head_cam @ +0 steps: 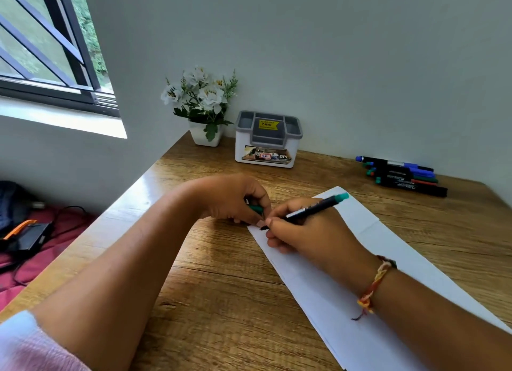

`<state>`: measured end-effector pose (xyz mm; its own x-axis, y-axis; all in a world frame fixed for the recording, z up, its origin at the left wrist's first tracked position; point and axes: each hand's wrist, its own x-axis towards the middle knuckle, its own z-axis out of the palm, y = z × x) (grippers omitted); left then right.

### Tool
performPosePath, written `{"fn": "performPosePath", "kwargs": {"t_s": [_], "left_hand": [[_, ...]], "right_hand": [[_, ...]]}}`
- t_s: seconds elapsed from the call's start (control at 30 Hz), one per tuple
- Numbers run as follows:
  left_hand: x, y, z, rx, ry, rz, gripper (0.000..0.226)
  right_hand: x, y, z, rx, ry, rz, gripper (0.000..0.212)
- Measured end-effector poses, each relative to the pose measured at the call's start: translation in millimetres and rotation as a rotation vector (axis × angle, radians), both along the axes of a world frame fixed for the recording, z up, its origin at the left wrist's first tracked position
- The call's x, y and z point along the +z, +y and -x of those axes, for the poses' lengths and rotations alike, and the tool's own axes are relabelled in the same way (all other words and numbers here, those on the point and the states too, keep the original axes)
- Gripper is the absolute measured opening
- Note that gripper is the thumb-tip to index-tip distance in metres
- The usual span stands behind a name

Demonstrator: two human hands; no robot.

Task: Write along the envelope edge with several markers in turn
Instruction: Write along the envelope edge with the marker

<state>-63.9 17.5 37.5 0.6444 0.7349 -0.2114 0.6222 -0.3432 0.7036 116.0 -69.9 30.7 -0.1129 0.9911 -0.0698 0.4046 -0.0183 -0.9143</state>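
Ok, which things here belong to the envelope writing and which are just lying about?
In the job: white envelope; green marker, gripped by right hand; green cap, pinched in left hand; spare markers at the far right.
Lying about: potted white flowers; grey-and-white desk organiser; black device with cables at left.

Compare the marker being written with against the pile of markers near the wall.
Pose: the marker in use slants upward, tip on the envelope; the pile of markers lies flat on the desk.
Hold: the right hand grips the marker in use; nothing touches the pile.
Cap: the marker in use is uncapped, the left hand holding a green cap; the pile appears capped.
Both have black barrels with coloured ends.
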Motion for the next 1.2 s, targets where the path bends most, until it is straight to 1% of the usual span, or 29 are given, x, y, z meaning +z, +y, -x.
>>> {"fn": "performPosePath", "kwargs": {"t_s": [0.1, 0.23, 0.33, 0.43, 0.57, 0.67, 0.83, 0.9, 1.07, 1.2], "left_hand": [[-0.1, 0.7, 1.8, -0.016, 0.002, 0.009, 0.014], [0.7, 2.5, 3.8, -0.014, 0.011, 0.021, 0.017], [0.4, 3.9, 5.2, -0.012, 0.019, 0.023, 0.021], [0.5, 4.8, 6.8, -0.019, 0.021, 0.024, 0.023], [0.1, 6.2, 7.9, -0.020, 0.022, 0.028, 0.023], [-0.3, 7.2, 8.6, -0.022, 0.017, 0.051, 0.020], [-1.0, 9.1, 9.4, -0.024, 0.010, 0.062, 0.021], [-2.1, 9.3, 9.9, -0.024, 0.007, 0.060, 0.021], [-2.7, 9.5, 10.8, -0.023, 0.003, 0.071, 0.020], [-2.5, 9.8, 10.4, -0.019, 0.002, 0.083, 0.019]], "right_hand": [[-6.4, 2.6, -4.6, 0.025, -0.076, -0.029, 0.009], [-6.4, 9.0, -6.8, 0.068, -0.117, -0.024, 0.016], [-10.0, 11.9, -1.8, 0.119, -0.136, -0.092, 0.014], [-17.0, 10.7, -1.1, 0.099, -0.096, -0.138, 0.013], [-21.5, 10.6, -1.9, 0.065, -0.061, -0.137, 0.013], [-24.8, 12.1, -0.7, -0.009, -0.093, -0.154, 0.006], [-29.0, 12.5, 2.1, -0.085, -0.150, -0.186, 0.002], [-29.1, 12.4, 4.4, -0.078, -0.167, -0.185, 0.002], [-24.1, 13.3, 0.8, -0.026, -0.119, -0.116, 0.005], [-25.6, 10.3, 3.3, -0.066, -0.138, -0.154, 0.003]]}}
